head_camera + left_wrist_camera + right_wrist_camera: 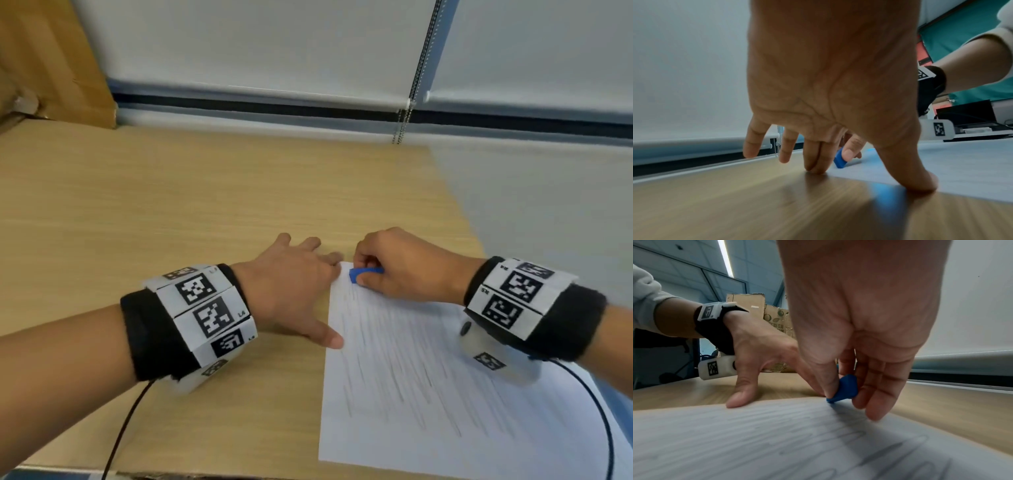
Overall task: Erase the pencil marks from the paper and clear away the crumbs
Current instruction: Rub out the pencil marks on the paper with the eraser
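The sheet of paper point(428, 394) lies flat on the wooden desk point(171, 205), toward its right side, covered with long grey pencil strokes point(404, 370) that run up and down the page. At the sheet's far left corner a small blue eraser point(364, 274) touches the paper, tipped onto its lower edge. The right hand point(407, 270) pinches it between thumb and curled fingers, the other fingers point(877, 395) hanging loosely behind it just above the page. Just to the left, the left hand point(291, 284) is spread with straight fingers: its thumb point(918, 177) presses down on the paper's left edge, and two fingertips point(816, 165) rest on the bare wood right beside the far corner, while the outer two fingers lift clear of the desk. Both wrists wear black bands set with white blocks of black-and-white square markers point(209, 305), and a thin black cable point(126, 421) trails from the left one. Behind the desk hang pale roller blinds point(257, 44) with a bead chain point(421, 61), and brown cardboard boxes point(764, 311) stand at the far left
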Available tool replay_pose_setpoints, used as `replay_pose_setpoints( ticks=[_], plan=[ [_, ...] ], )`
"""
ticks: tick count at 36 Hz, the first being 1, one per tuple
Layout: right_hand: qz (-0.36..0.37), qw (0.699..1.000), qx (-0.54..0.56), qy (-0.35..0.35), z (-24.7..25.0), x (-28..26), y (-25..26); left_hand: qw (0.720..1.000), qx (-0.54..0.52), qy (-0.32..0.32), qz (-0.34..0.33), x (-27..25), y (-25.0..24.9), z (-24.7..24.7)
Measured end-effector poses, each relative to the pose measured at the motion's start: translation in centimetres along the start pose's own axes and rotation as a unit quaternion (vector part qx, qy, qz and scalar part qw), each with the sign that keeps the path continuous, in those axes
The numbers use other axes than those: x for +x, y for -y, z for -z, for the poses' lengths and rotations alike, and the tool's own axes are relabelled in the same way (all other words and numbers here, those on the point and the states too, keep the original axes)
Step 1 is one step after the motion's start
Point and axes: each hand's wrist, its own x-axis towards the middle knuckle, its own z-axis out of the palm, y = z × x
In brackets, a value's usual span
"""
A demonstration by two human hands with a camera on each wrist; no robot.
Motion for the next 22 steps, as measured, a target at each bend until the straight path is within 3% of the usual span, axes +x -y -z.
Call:
replay_pose_setpoints(
  ticks=[5,11,16,22],
  plan=[
    [0.042,0.998,-0.006,0.040,0.0,-0.1,0.7,1.000,0.013,0.013,0.004,0.2,-0.1,0.3],
    [0.015,0.998,-0.055,0.011,0.9,1.1,-0.4,0.999,0.029,0.026,0.004,0.3,-0.2,0.4],
    [0.064,0.995,-0.033,0.063,0.5,0.5,0.8,1.000,0.019,0.021,0.002,0.4,-0.1,0.1],
    [0.049,0.997,-0.036,0.036,0.7,1.2,0.3,0.999,0.012,0.031,0.005,0.2,-0.1,0.0]
  ],
)
